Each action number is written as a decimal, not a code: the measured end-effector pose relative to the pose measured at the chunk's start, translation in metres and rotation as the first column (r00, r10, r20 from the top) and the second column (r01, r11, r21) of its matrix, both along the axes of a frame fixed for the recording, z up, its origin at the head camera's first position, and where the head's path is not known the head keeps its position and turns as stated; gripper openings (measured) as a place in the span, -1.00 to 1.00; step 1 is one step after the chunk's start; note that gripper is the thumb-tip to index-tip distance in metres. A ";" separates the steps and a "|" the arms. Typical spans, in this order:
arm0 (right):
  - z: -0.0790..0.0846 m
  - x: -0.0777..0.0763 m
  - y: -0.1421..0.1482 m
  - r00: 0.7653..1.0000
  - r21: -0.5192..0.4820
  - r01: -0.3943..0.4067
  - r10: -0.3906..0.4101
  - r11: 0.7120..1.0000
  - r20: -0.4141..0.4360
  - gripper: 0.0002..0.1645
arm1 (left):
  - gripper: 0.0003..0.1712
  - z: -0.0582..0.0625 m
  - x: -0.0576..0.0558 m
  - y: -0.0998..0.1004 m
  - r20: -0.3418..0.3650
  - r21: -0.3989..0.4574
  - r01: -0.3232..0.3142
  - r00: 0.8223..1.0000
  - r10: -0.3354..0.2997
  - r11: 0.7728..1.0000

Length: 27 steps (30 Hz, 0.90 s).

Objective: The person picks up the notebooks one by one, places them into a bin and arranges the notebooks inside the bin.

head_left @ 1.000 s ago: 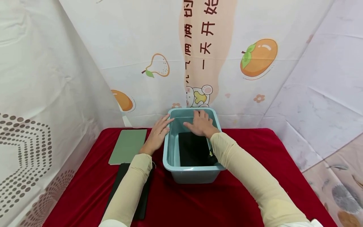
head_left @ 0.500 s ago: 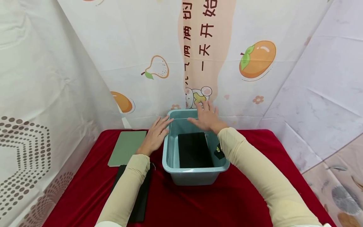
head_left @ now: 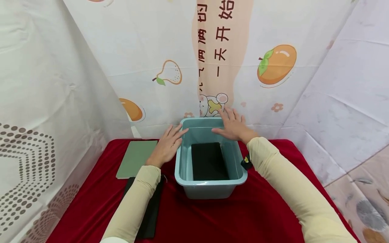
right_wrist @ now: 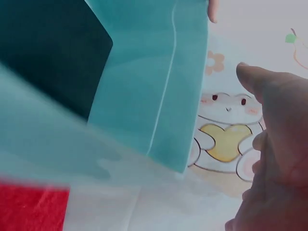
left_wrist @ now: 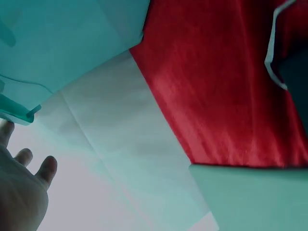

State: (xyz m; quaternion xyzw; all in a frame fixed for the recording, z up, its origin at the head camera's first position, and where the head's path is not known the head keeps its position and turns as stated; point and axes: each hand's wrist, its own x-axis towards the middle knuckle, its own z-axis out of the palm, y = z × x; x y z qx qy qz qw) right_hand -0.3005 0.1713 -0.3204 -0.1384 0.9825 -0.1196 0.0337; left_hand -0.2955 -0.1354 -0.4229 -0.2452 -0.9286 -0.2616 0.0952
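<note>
A light-blue plastic bin [head_left: 209, 190] stands on the red cloth, with a black flat notebook-like rectangle [head_left: 209, 162] lying on its bottom. My left hand [head_left: 166, 145] is at the bin's back left rim, fingers extended; in the left wrist view the fingers of this hand [left_wrist: 24, 187] are close to the rim, and contact is hard to make out. Over the back right corner hovers my right hand [head_left: 234, 128], fingers spread and holding nothing. From the right wrist view, this hand [right_wrist: 279, 144] is apart from the bin wall [right_wrist: 185, 96].
Left of the bin lies a green notebook-like slab [head_left: 137, 158]. Nearer, a black flat item [head_left: 150, 216] is partly covered by the left forearm, with a thin cord by it. The red-clothed table [head_left: 243, 219] ends at a patterned curtain [head_left: 212, 50] behind the bin.
My right hand has risen from inside the bin and moved right, to over its back right corner, uncovering more of the black rectangle. The left hand has stayed nearly still.
</note>
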 end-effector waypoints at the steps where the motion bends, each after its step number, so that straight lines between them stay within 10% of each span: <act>1: 0.001 0.001 0.004 1.000 0.000 0.000 0.000 1.000 0.009 0.17 | -0.46 0.000 0.000 0.001 -0.008 -0.020 0.001 1.000 -0.001 1.000; 27: -0.021 0.020 0.056 0.981 0.013 -0.177 0.176 0.984 0.077 -0.04 | -0.22 0.015 0.008 -0.007 -0.103 -0.151 -0.190 0.979 0.176 0.970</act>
